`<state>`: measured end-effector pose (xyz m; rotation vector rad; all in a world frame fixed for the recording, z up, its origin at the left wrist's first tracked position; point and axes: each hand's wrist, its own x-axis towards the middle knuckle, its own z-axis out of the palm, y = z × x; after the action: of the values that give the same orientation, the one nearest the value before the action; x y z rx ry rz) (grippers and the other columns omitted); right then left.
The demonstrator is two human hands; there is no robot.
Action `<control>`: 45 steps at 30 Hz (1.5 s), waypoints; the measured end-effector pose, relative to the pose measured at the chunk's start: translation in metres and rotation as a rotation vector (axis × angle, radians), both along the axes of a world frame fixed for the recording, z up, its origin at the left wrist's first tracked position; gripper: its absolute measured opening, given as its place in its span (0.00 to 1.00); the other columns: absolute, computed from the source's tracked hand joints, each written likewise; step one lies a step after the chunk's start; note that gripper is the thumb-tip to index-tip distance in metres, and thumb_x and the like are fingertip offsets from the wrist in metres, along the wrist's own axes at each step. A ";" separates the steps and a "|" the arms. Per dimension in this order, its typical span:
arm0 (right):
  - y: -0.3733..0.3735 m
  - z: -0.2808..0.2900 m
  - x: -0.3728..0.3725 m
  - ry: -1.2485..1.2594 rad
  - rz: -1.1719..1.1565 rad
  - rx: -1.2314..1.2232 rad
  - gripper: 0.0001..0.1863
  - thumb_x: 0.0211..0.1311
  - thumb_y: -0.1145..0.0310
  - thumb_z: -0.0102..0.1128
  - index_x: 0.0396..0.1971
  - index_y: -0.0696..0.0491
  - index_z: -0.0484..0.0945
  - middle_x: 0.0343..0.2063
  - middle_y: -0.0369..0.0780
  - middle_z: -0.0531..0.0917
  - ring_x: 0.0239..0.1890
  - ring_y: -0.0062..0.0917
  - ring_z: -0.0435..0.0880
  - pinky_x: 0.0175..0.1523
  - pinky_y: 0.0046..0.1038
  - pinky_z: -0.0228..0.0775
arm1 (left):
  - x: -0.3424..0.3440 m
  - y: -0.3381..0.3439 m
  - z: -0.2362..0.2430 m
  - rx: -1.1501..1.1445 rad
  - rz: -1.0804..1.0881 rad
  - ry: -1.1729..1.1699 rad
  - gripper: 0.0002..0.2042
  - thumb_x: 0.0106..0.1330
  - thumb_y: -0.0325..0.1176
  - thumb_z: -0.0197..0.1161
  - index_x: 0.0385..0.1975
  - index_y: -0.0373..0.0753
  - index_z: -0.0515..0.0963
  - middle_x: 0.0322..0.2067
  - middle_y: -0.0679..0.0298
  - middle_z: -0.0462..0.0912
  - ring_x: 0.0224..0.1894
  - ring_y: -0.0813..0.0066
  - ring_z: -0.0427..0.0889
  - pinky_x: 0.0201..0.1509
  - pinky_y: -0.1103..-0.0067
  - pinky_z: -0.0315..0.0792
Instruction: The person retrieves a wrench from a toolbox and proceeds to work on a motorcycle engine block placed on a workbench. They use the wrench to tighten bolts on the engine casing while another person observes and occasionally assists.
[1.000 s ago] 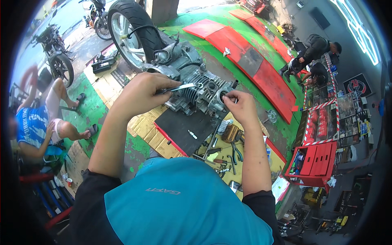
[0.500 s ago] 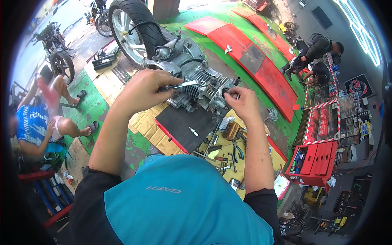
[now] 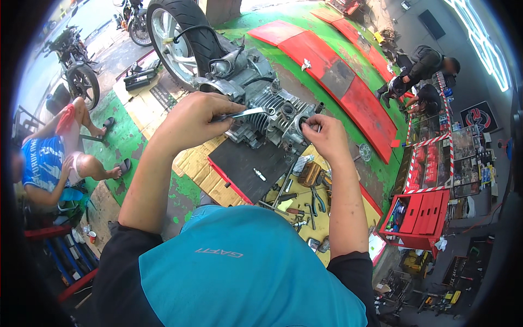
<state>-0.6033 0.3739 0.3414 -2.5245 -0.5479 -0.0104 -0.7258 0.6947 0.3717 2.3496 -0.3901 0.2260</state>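
Note:
A grey scooter engine (image 3: 269,111) with a finned cylinder head lies on the floor, joined to a rear wheel (image 3: 177,35). My left hand (image 3: 193,120) is shut on a silver wrench (image 3: 242,114) whose tip points at the cylinder head. My right hand (image 3: 324,136) pinches something small at the right end of the head; what it holds is too small to tell. Under the engine sits a black mat (image 3: 256,166) with a spark plug (image 3: 260,174) on it.
Loose hand tools (image 3: 302,199) lie on yellow cardboard below the mat. A red tool chest (image 3: 419,215) stands at right. Red ramps (image 3: 340,76) run across the green floor. One person (image 3: 54,158) sits at left, another (image 3: 422,68) crouches at far right. Motorcycles (image 3: 73,68) are parked at upper left.
Both hands stay at the cylinder head. The view has shifted slightly, and my left hand with the wrench has moved a little along the head.

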 end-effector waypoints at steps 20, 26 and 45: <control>0.004 0.018 0.005 -0.095 0.211 -0.241 0.11 0.60 0.62 0.71 0.36 0.54 0.89 0.27 0.45 0.87 0.30 0.40 0.85 0.37 0.40 0.74 | -0.001 -0.002 -0.029 -0.118 -0.049 -0.042 0.18 0.57 0.24 0.67 0.50 0.37 0.86 0.31 0.56 0.83 0.32 0.59 0.83 0.36 0.68 0.74; 0.008 0.026 0.009 -0.132 0.289 -0.327 0.09 0.61 0.63 0.68 0.29 0.54 0.85 0.25 0.45 0.85 0.32 0.45 0.85 0.38 0.44 0.74 | -0.009 -0.002 -0.049 -0.192 -0.053 -0.033 0.19 0.56 0.23 0.67 0.49 0.37 0.87 0.31 0.57 0.84 0.31 0.60 0.85 0.33 0.69 0.75; 0.005 0.020 0.028 0.043 0.321 -0.229 0.07 0.55 0.69 0.73 0.26 0.53 0.83 0.18 0.39 0.79 0.23 0.33 0.81 0.29 0.35 0.71 | 0.021 -0.017 -0.080 -0.319 -0.157 0.005 0.18 0.50 0.23 0.73 0.44 0.38 0.89 0.29 0.62 0.85 0.27 0.65 0.84 0.29 0.71 0.76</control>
<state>-0.5749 0.3789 0.3617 -2.6161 -0.9792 0.2371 -0.7044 0.6781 0.2921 1.9959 -0.4954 0.1914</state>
